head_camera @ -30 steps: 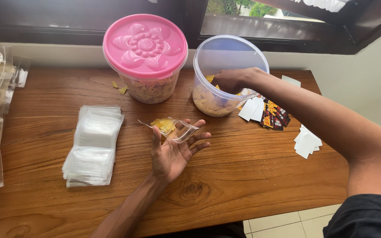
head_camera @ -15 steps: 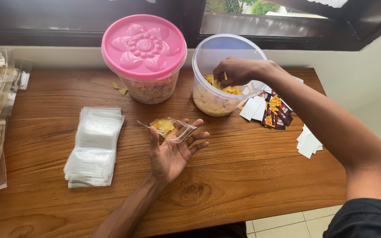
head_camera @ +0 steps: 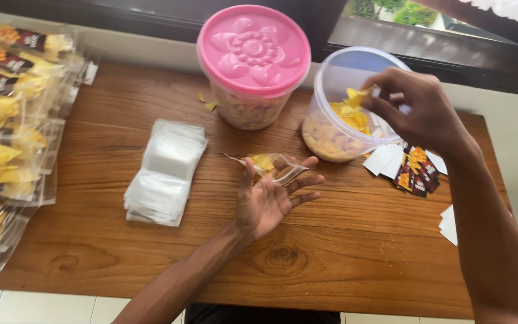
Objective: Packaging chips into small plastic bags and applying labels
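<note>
A brown wooden table (head_camera: 343, 252) with visible grain stands against a pale wall under a dark-framed window (head_camera: 427, 36); white floor tiles (head_camera: 37, 306) show at its near edge. The left hand (head_camera: 268, 201) lies palm up near the table's middle, fingers spread, with a small clear plastic bag (head_camera: 271, 165) holding a few yellow chips resting open across its fingertips. The right hand (head_camera: 412, 111) hovers over the rim of the open clear tub (head_camera: 346, 105) of chips at the far right, fingers pinching several yellow chips (head_camera: 358, 95). Just left of that tub stands a tub with a pink flower-embossed lid (head_camera: 253, 48). A stack of empty clear bags (head_camera: 166, 171) lies to the left, filled chip packets (head_camera: 7, 120) along the far-left edge, and printed label cards (head_camera: 412, 171) to the right.
</note>
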